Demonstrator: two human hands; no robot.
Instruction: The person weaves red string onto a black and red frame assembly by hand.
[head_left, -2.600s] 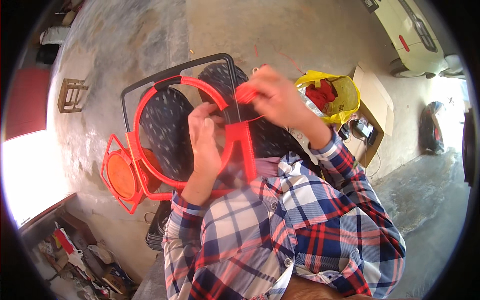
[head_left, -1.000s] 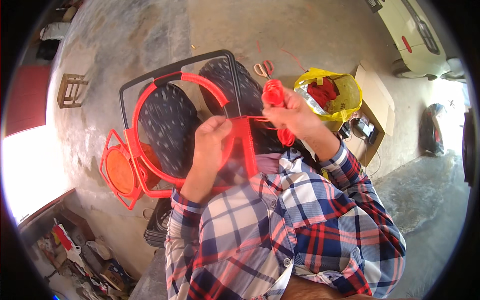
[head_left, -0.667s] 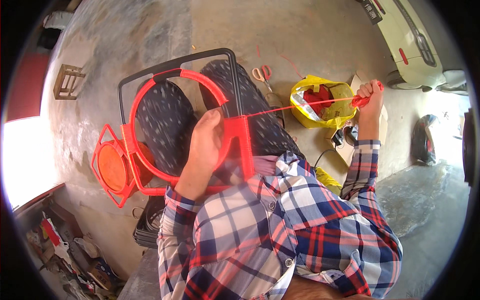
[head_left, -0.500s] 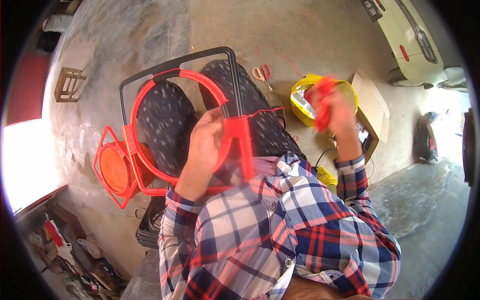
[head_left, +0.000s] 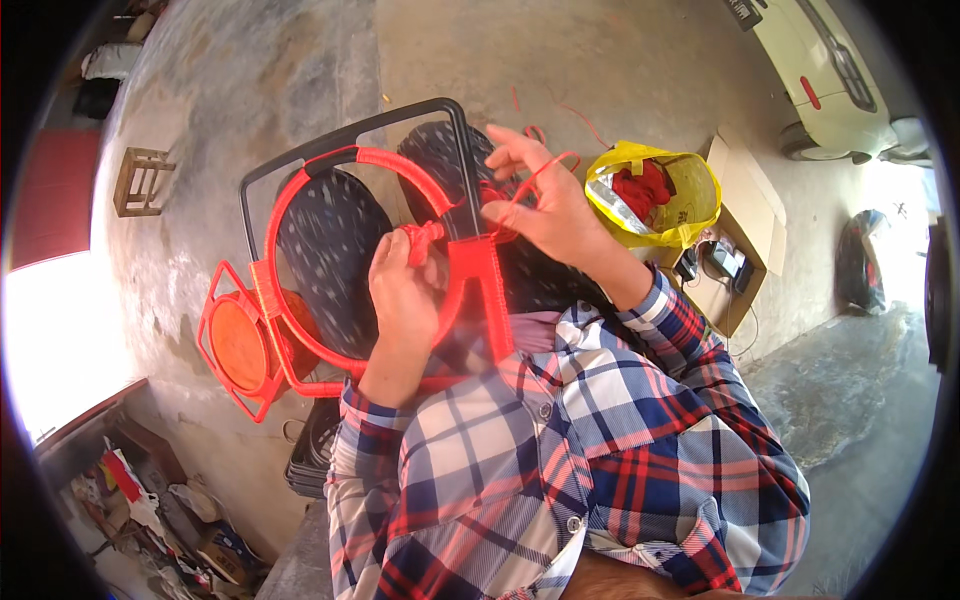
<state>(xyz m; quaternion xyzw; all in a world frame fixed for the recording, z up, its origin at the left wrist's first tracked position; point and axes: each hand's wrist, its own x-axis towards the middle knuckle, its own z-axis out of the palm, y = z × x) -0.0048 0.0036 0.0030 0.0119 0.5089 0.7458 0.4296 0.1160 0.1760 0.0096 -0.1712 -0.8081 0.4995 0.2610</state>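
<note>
Across my lap rests a black metal frame (head_left: 350, 128) with a ring and side bars wrapped in red cord. My left hand (head_left: 405, 300), inside the ring near its right side, has its fingers closed on a small bundle of red cord (head_left: 422, 242). Just right of the black upright, my right hand (head_left: 560, 215) has its fingers stretched and apart. A loose loop of red strand (head_left: 566, 158) runs across it near the thumb. More red cord shows behind the upright, partly hidden by that hand.
A yellow bag (head_left: 690, 195) with red material stands right of my knees, beside an open cardboard box (head_left: 745, 215). Red-handled scissors (head_left: 535, 132) lie partly hidden beyond my right hand. Left are an orange-red round piece (head_left: 240, 345) and a wooden stool (head_left: 142, 182). A car (head_left: 830, 80) stands far right.
My right hand has come left from beside the yellow bag to the frame's upright, and its fingers have spread. The red cord bundle it carried is now at my left hand.
</note>
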